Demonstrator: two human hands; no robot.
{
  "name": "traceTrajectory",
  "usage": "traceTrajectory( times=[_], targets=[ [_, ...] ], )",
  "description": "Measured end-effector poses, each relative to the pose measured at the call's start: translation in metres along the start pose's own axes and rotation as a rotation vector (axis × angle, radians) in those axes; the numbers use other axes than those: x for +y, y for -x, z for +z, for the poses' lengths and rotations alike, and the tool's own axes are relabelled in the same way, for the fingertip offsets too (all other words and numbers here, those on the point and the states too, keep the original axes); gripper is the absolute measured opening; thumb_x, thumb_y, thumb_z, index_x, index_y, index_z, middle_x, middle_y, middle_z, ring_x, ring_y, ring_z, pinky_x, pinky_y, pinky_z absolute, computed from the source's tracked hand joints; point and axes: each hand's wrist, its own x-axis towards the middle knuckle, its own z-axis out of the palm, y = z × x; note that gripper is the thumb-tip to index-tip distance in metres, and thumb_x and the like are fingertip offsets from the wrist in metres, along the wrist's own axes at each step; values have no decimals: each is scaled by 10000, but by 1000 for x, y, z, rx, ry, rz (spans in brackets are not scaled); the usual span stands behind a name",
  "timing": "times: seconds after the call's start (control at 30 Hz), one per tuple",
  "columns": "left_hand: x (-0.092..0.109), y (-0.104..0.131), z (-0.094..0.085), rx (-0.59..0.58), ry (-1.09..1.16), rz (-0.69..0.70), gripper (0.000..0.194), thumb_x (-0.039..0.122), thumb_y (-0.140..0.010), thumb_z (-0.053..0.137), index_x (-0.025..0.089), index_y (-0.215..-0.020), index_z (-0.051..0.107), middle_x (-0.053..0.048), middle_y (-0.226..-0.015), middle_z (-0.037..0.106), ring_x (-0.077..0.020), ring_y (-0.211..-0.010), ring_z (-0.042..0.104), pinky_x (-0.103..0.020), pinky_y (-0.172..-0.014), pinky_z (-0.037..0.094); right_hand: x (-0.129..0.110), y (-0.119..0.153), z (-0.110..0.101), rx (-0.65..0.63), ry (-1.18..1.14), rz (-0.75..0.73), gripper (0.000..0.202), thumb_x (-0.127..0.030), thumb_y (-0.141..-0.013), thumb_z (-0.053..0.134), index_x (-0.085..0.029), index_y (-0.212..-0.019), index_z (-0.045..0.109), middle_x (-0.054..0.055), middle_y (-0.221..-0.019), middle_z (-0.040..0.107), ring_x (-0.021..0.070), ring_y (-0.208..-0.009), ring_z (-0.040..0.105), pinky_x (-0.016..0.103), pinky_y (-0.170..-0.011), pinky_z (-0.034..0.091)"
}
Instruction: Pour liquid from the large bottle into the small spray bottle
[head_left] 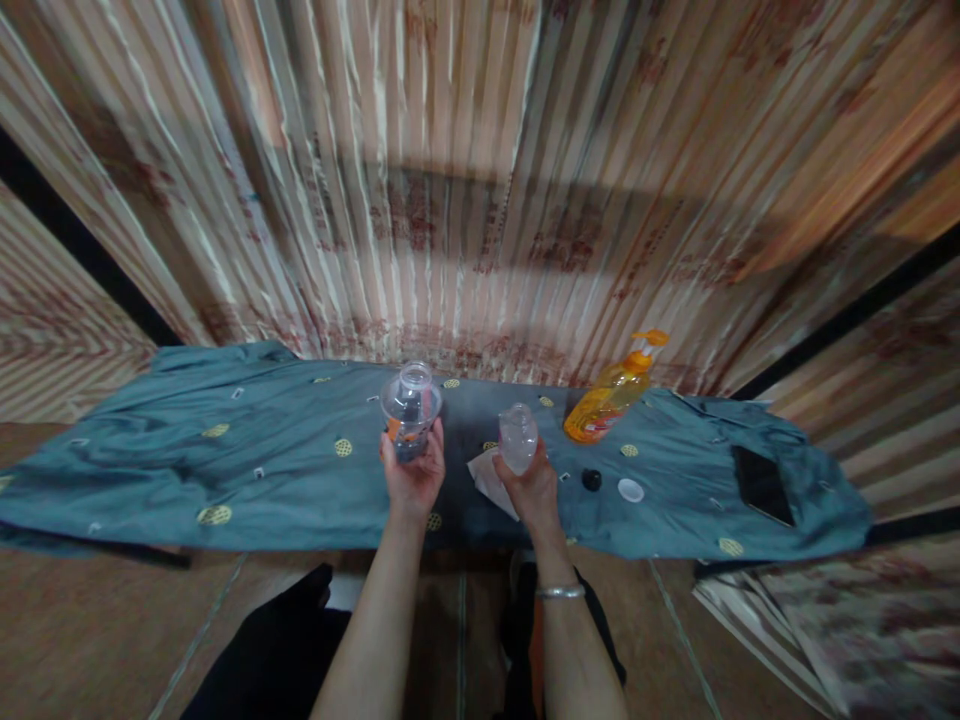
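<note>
In the middle of the view my left hand (415, 482) is wrapped round a clear plastic bottle (410, 405) with an open neck and an orange mark on its side. To its right, my right hand (534, 492) grips a small translucent bottle (518, 436), tilted away from me. The two bottles are apart. Beside and partly under my right hand lies a white piece of paper or tissue (489, 482). Just right of that hand are a small black cap (592, 480) and a white round lid (631, 490).
An orange pump bottle (606, 405) stands behind the caps. A black phone (762, 484) lies at the right end of the table, on a teal cloth (292, 490) with yellow pineapples. A striped curtain (450, 200) hangs behind, with dark poles (82, 240) at both sides.
</note>
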Motion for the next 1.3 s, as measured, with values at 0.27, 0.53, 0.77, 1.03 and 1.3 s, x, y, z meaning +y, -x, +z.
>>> traceTrajectory(
  times=[0.27,0.53,0.77,1.03,1.3],
  targets=[
    [6,4,-8,-11,-25,-26,828,694,-899,341,52,-1417,417,-181,-1002,725,-164,-821,742,-147,-575,578,2,0,1,9,-3,-9,706,-427,-733,684,-91,-1329,511,184,-1086,735,336,-977,714,448,-831,558],
    [0,13,-26,31,-316,10,562,556,-929,447,84,-1193,597,-156,-944,727,-179,-812,738,-204,-640,593,1,0,0,28,-7,-50,666,-432,-746,687,-110,-1307,525,165,-1078,739,314,-969,721,413,-819,566],
    [-52,13,-34,-52,-744,180,467,36,-581,814,218,-982,660,-58,-1189,689,-231,-1248,586,-346,-1024,470,2,3,-4,4,-106,-107,748,-437,-725,722,-136,-1361,469,152,-1182,709,293,-1043,699,417,-879,563],
    [-71,-8,1,-203,-1007,254,808,-65,-386,837,254,-1100,631,-85,-1417,546,-282,-1456,327,-442,-1165,255,12,2,-24,-32,-243,-130,783,-391,-739,730,-170,-1418,409,151,-1281,665,261,-1113,681,397,-912,559],
    [-94,-23,-2,-287,-1134,183,837,-81,-318,801,222,-1083,645,-22,-1033,709,-285,-1098,636,-404,-1009,456,22,2,-33,-162,-239,-170,654,-168,-705,634,-218,-1347,515,79,-1248,691,229,-1100,686,369,-915,565]
  ],
)
